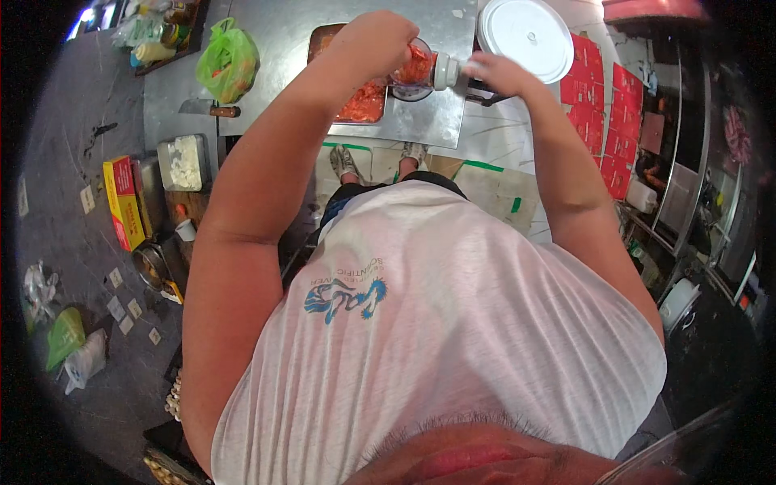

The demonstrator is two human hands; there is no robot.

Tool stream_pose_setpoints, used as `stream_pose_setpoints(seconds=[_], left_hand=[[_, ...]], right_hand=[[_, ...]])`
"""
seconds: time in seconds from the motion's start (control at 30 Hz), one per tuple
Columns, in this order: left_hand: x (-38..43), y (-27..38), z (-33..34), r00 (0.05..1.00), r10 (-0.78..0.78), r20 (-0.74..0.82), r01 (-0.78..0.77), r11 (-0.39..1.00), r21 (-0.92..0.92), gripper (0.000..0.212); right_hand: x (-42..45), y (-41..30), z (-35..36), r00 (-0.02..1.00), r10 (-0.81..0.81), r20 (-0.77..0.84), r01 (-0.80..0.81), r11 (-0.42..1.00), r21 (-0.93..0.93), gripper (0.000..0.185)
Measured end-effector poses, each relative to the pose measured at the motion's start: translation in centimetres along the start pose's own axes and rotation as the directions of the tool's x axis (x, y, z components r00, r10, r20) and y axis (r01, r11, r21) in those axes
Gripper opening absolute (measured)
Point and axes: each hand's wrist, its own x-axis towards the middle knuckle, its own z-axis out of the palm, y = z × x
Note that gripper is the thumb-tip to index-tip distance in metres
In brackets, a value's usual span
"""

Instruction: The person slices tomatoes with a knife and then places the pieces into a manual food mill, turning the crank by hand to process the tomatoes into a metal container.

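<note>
My left hand (394, 42) holds a clear jar (417, 63) of chunky red food, tilted on its side, with a pale collar or cap (445, 71) facing right. My right hand (500, 73), slightly blurred, has its fingertips beside that collar; whether they touch it is unclear. Under my left forearm a metal tray (364, 122) of red chopped food lies on the steel table (273, 121), partly hidden. A round base (412, 94) shows partly beneath the jar. A dark handle-like part (485, 97) is below my right hand.
A knife with a wooden handle (225, 112) lies near a green plastic bag (227, 66) at left. A tub of white pieces (183, 162), a yellow and red box (123, 203) and a small white cup (185, 230) stand nearer. A round white lid (524, 39) is at right, near red cartons (583, 91).
</note>
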Motion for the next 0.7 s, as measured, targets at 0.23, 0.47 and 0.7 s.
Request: stream_pose_setpoints(seconds=[0.23, 0.47, 0.7], left_hand=[[-0.1, -0.3, 0.0, 1.000, 0.018, -0.006, -0.018, 1.000, -0.014, 0.020], [0.0, -0.7, 0.1, 1.000, 0.007, 0.010, -0.006, 0.999, -0.049, 0.019], [-0.1, -0.4, -0.6, 0.999, -0.036, 0.029, 0.038, 0.997, -0.073, 0.018]], right_hand=[[-9.9, -7.4, 3.9, 0.966, 0.056, 0.252, -0.108, 0.974, 0.199, 0.058], [-13.4, -14.2, -1.5, 0.960, -0.187, 0.207, 0.136, 0.962, 0.237, 0.053], [-7.9, -13.7, -7.8, 0.939, -0.272, -0.211, 0.309, 0.936, 0.168, 0.044]])
